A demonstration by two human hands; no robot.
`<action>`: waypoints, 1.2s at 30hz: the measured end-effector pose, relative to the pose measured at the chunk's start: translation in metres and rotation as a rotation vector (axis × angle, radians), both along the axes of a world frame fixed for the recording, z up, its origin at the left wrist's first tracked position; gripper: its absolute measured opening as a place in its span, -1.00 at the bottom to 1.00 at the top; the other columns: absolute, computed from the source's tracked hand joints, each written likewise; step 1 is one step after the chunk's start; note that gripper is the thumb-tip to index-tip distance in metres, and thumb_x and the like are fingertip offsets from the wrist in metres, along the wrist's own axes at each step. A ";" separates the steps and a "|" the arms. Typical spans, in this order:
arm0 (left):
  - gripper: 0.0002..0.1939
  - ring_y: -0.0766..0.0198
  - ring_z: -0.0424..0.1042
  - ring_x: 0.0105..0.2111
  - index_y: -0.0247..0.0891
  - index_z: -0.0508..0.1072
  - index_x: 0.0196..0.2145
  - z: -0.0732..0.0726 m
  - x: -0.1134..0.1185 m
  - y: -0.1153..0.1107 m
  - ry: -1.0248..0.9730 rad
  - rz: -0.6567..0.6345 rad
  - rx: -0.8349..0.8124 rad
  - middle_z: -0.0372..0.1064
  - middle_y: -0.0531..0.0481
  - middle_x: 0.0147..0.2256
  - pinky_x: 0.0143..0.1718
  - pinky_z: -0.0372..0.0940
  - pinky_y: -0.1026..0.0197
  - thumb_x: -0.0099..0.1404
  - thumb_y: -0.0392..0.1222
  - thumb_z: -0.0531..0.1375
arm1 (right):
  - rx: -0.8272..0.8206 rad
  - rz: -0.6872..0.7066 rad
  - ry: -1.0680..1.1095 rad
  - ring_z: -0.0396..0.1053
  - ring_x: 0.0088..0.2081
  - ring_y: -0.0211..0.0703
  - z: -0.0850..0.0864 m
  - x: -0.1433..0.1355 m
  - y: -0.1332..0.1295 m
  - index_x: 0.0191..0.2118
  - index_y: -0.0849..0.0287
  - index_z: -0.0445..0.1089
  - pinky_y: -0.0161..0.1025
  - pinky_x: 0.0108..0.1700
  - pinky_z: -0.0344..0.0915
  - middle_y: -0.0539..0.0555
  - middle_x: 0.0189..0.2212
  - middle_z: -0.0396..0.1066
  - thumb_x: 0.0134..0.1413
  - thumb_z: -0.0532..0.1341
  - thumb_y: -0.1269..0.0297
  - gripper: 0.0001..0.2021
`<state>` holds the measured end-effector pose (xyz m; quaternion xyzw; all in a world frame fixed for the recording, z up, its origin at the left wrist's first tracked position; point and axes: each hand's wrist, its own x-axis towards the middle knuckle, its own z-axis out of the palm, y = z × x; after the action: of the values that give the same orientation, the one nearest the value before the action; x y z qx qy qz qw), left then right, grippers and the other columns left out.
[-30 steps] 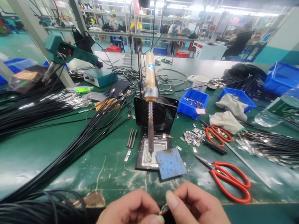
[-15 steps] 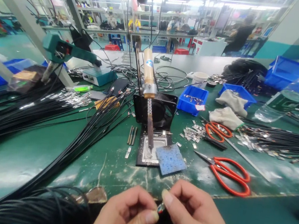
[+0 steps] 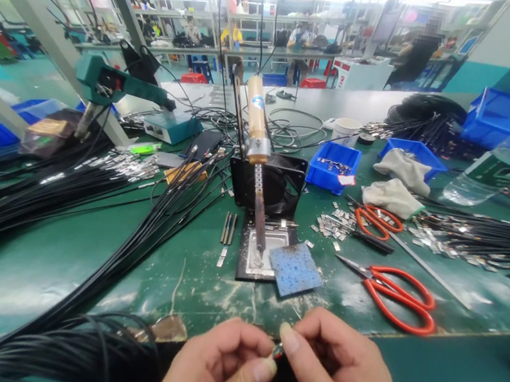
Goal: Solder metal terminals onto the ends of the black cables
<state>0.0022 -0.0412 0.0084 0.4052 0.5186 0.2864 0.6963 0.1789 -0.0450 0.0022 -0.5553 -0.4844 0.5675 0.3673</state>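
Observation:
My left hand (image 3: 226,365) pinches a small cable end (image 3: 277,352) between thumb and forefinger; a dark, shiny tip with a red spot shows. From the other side, my right hand (image 3: 332,373) closes its thumb and forefinger on the same small piece. The fingers cover most of it, so its full shape is hidden. Both hands are over the table's front edge. Just beyond them lie a blue sponge (image 3: 295,269) and a soldering iron (image 3: 261,198), held tip down in a stand above a metal tray (image 3: 249,268).
Red-handled scissors (image 3: 403,300) lie to the right, near loose metal connector pieces (image 3: 335,224) and a blue bin (image 3: 332,167). Bundles of black cables (image 3: 142,224) stretch across the left side. A bottle (image 3: 499,160) and work gloves (image 3: 393,198) are at the right.
The view has shifted slightly, so the bench items sit a little further right. Both hands keep their pinch around the small piece, with only slight finger movement.

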 end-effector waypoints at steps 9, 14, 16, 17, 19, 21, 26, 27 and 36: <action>-0.58 0.51 0.10 -0.73 -0.23 0.56 -0.36 -0.001 0.001 0.000 -0.130 0.093 -0.116 0.21 0.23 -0.71 -0.72 0.04 0.49 0.05 0.15 0.50 | -0.069 0.041 0.066 0.09 -0.45 -0.24 0.002 0.001 0.006 -0.45 0.14 0.29 -0.30 -0.38 0.10 -0.10 -0.55 0.18 0.22 0.21 -0.17 -0.54; -0.60 0.52 0.11 -0.75 -0.23 0.56 -0.38 -0.001 0.000 0.002 -0.150 0.103 -0.113 0.23 0.23 -0.73 -0.72 0.05 0.52 0.07 0.13 0.49 | -0.102 0.021 0.068 0.05 -0.46 -0.25 0.004 -0.001 0.007 -0.48 0.14 0.25 -0.30 -0.39 0.07 -0.13 -0.57 0.12 0.16 0.23 -0.21 -0.51; -0.62 0.52 0.11 -0.74 -0.23 0.56 -0.38 -0.002 -0.001 0.003 -0.152 0.101 -0.113 0.23 0.23 -0.73 -0.73 0.04 0.53 0.07 0.12 0.49 | -0.106 0.017 0.078 0.04 -0.46 -0.25 0.005 -0.001 0.007 -0.49 0.13 0.23 -0.30 -0.40 0.06 -0.12 -0.57 0.13 0.15 0.23 -0.22 -0.50; -0.62 0.53 0.11 -0.75 -0.23 0.56 -0.38 -0.003 -0.002 0.003 -0.155 0.099 -0.113 0.24 0.22 -0.73 -0.73 0.04 0.54 0.08 0.12 0.49 | -0.109 0.015 0.082 0.05 -0.46 -0.25 0.005 -0.002 0.007 -0.49 0.13 0.23 -0.30 -0.40 0.06 -0.12 -0.57 0.13 0.15 0.23 -0.22 -0.50; -0.63 0.53 0.11 -0.75 -0.22 0.56 -0.38 -0.006 -0.003 0.003 -0.180 0.091 -0.116 0.26 0.21 -0.72 -0.74 0.04 0.54 0.09 0.12 0.49 | -0.114 0.012 0.088 0.04 -0.47 -0.25 0.005 -0.002 0.007 -0.50 0.13 0.22 -0.29 -0.40 0.06 -0.12 -0.57 0.13 0.14 0.24 -0.22 -0.50; -0.63 0.53 0.11 -0.76 -0.22 0.55 -0.39 -0.009 -0.003 0.003 -0.221 0.084 -0.124 0.27 0.21 -0.73 -0.74 0.07 0.53 0.09 0.12 0.49 | -0.128 0.007 0.102 0.02 -0.47 -0.26 0.005 -0.003 0.007 -0.50 0.12 0.22 -0.29 -0.41 0.05 -0.13 -0.58 0.11 0.13 0.25 -0.23 -0.49; -0.62 0.46 0.24 -0.73 -0.24 0.57 -0.31 -0.010 -0.002 0.000 -0.145 0.103 -0.091 0.37 0.15 -0.69 -0.67 0.23 0.45 0.12 0.12 0.47 | -0.171 -0.033 0.143 -0.02 -0.51 -0.29 0.003 -0.005 0.006 -0.52 0.11 0.22 -0.30 -0.45 -0.01 -0.16 -0.61 0.07 0.11 0.27 -0.25 -0.48; -0.67 0.43 0.31 -0.69 -0.23 0.58 -0.29 -0.008 -0.002 0.000 -0.088 0.123 -0.028 0.41 0.13 -0.64 -0.63 0.29 0.42 0.15 0.08 0.45 | -0.165 -0.047 0.140 -0.02 -0.51 -0.29 0.004 -0.006 0.006 -0.52 0.11 0.22 -0.30 -0.45 -0.01 -0.16 -0.61 0.07 0.11 0.27 -0.25 -0.48; -0.80 0.41 0.55 -0.37 -0.08 0.54 -0.22 0.005 -0.012 0.000 0.526 -0.058 0.971 0.55 0.17 -0.32 -0.32 0.41 0.48 0.28 -0.38 0.33 | -0.031 -0.133 -0.007 0.08 -0.50 -0.26 0.005 -0.012 -0.001 -0.51 0.12 0.26 -0.30 -0.43 0.07 -0.12 -0.59 0.15 0.15 0.24 -0.16 -0.55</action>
<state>-0.0096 -0.0416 0.0138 0.7519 0.4719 0.3624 0.2839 0.1668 -0.0463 0.0075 -0.5938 -0.4388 0.5475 0.3938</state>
